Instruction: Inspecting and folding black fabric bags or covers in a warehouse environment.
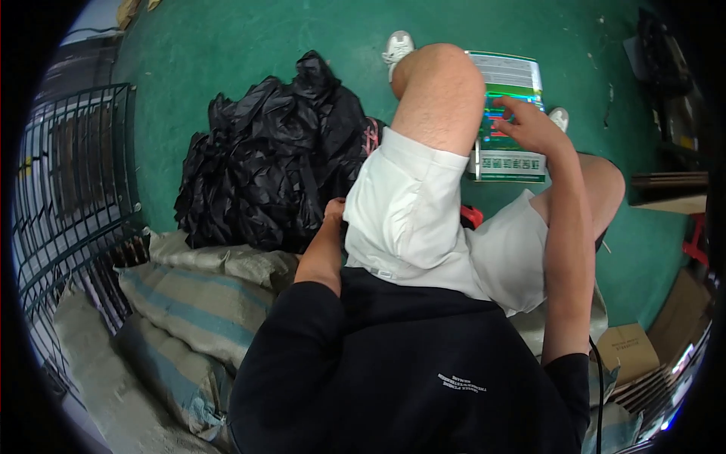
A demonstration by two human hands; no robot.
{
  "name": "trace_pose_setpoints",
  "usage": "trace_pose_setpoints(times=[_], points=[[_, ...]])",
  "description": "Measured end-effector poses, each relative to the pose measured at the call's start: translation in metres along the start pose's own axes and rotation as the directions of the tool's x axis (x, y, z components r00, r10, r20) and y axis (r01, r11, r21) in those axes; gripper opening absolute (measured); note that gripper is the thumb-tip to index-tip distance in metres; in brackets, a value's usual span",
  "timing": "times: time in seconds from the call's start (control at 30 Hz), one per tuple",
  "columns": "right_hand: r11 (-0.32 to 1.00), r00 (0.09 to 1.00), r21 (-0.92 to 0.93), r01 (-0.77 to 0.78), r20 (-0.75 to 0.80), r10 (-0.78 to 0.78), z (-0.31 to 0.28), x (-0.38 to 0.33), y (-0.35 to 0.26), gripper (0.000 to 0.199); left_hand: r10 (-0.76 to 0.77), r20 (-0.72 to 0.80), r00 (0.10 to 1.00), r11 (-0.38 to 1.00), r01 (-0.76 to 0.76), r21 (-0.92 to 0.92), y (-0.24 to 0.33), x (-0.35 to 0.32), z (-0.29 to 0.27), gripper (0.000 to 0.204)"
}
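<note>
My right hand (535, 130) is over a green and white printed package (508, 168) that stands between my lower legs. Its thumb and index finger are apart, near the package's printed face; whether they touch it I cannot tell. At my left hip, my left hand (336, 207) is beside the white shorts, and its fingers are mostly hidden by them. Close to that hand lies a large heap of crumpled black plastic bags (265, 163). A pink and black item (371, 136) shows between the heap and my thigh.
Stuffed woven sacks (189, 299) with blue stripes lie at the lower left, by a dark metal rack (76, 163). Cardboard boxes (629, 354) and flat cardboard (669, 193) are at the right. A red object (472, 216) shows between my thighs on the green floor (318, 26).
</note>
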State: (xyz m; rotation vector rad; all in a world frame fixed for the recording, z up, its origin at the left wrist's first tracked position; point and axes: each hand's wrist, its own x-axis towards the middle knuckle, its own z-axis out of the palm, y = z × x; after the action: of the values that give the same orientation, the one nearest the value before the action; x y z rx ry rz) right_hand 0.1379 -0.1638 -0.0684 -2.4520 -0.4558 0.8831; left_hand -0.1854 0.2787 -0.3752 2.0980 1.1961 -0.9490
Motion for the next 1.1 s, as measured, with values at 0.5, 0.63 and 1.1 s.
trace_pose_setpoints(times=[0.5, 0.63, 1.1], points=[[0.995, 0.988, 0.014, 0.098, -0.124, -0.096, -0.001, -0.004, -0.007, 0.048, 0.384, -0.014, 0.923, 0.904, -0.379, -0.196, -0.071, 0.068, -0.050, 0.024], [0.996, 0.992, -0.042, 0.080, -0.089, -0.084, -0.004, -0.007, -0.016, 0.047, 0.314, -0.099, 0.944, 0.915, -0.329, -0.233, 0.009, 0.050, 0.018, 0.023], [0.999, 0.994, 0.029, 0.041, -0.099, -0.038, -0.013, -0.008, -0.009, 0.047, 0.009, -0.527, 0.850, 0.283, -0.508, -0.814, 0.054, -0.028, -0.160, 0.024]])
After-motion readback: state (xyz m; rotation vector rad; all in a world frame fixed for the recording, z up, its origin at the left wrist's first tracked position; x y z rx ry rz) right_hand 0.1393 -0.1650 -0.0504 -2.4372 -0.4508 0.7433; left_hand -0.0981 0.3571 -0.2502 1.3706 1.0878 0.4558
